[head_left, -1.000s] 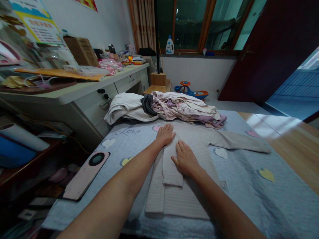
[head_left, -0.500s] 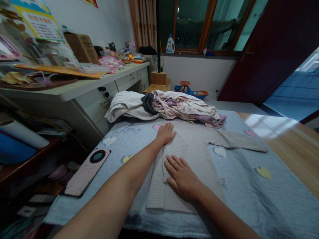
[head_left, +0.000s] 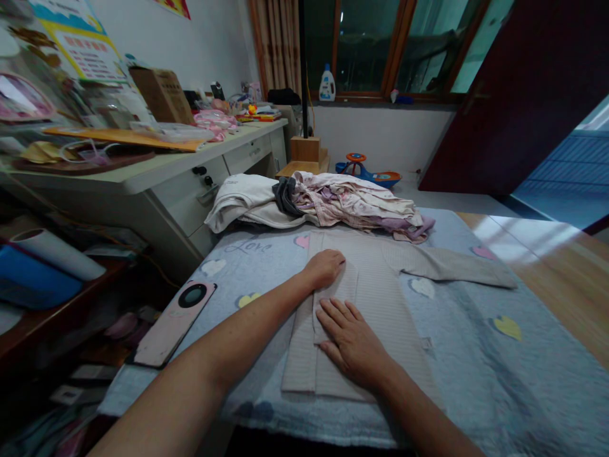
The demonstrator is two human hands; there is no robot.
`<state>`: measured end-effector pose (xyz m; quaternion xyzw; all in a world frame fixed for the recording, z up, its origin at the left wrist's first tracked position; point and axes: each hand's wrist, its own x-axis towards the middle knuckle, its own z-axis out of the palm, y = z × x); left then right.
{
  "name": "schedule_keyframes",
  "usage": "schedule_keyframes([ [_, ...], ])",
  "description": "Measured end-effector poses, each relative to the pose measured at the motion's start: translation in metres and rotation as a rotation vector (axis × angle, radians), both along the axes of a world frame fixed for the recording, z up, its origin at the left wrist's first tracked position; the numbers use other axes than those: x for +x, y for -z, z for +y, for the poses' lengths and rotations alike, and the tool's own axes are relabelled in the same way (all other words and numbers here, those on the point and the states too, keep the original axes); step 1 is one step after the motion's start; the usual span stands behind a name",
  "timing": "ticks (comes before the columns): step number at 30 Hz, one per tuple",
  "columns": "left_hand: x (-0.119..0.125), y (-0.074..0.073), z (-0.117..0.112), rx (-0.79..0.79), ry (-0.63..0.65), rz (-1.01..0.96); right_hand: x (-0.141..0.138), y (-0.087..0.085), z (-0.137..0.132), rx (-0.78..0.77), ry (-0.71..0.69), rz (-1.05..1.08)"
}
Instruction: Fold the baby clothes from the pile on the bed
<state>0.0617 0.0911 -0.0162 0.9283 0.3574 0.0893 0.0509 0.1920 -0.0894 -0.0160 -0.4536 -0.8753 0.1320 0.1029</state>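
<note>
We locate the ribbed shirt point(head_left: 387, 311) at the centre of the frame, spread on the pale blue blanket point(head_left: 480, 374). Its left side is folded inward, with one folded sleeve point(head_left: 344, 285) lying along the body; the other sleeve point(head_left: 457, 264) extends toward the right of the frame. We place the left hand point(head_left: 325, 268) on the upper part of the folded section, fingers curled; we cannot tell whether cloth is clamped between them. We set the right hand point(head_left: 354, 343) palm down, lower in the frame, over the folded sleeve; its fingers are extended, slightly apart and resting on the cloth. We find a pink phone point(head_left: 166, 331) at lower left on the blanket, near the left forearm. Just beyond the shirt's top edge, we note a pile of clothes point(head_left: 354, 200) across the middle of the frame. We see a desk point(head_left: 250, 154) at upper left and a white bottle point(head_left: 327, 87) at top centre.
</note>
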Motion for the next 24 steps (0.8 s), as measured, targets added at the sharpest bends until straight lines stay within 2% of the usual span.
schedule_keyframes([
  [2, -0.002, 0.004, -0.008, -0.004, 0.026, 0.016, 0.0, 0.0, -0.002, 0.008, -0.008, 0.009],
  [6, -0.005, 0.008, -0.019, -0.02, -0.02, 0.078, 0.001, 0.002, -0.01, 0.023, -0.032, 0.032],
  [13, -0.005, 0.007, -0.02, -0.031, -0.045, 0.111, 0.007, -0.002, -0.022, -0.03, -0.043, 0.029],
  [17, -0.005, 0.01, -0.021, -0.01, -0.037, 0.098, 0.009, -0.006, -0.021, -0.022, -0.034, 0.112],
  [21, -0.003, 0.007, -0.015, -0.028, -0.048, 0.099, 0.007, 0.0, -0.014, 0.049, 0.059, 0.148],
  [24, -0.002, 0.003, 0.001, -0.033, -0.114, 0.091, 0.003, 0.008, -0.013, 0.066, 0.127, 0.11],
])
